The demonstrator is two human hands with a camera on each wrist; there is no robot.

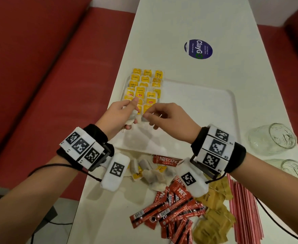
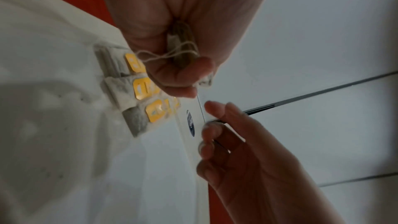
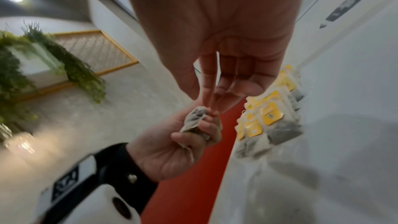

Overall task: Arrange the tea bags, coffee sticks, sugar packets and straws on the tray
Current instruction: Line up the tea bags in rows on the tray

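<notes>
Over the near left part of the white tray (image 1: 206,106), my left hand (image 1: 132,113) grips a small bunch of tea bags (image 3: 193,122) with loose strings (image 2: 172,54). My right hand (image 1: 149,118) meets it from the right and pinches a thin string (image 2: 201,110) coming off that bunch. Rows of yellow-tagged tea bags (image 1: 144,87) lie on the tray's left side. Below my wrists on the table are loose tea bags (image 1: 150,173), red coffee sticks (image 1: 176,213), brown sugar packets (image 1: 213,213) and red-striped straws (image 1: 243,208).
Two clear glasses (image 1: 273,138) (image 1: 296,169) stand at the table's right edge beside the tray. A round blue sticker (image 1: 198,49) is on the table beyond the tray. Red bench seats (image 1: 47,76) flank the narrow white table.
</notes>
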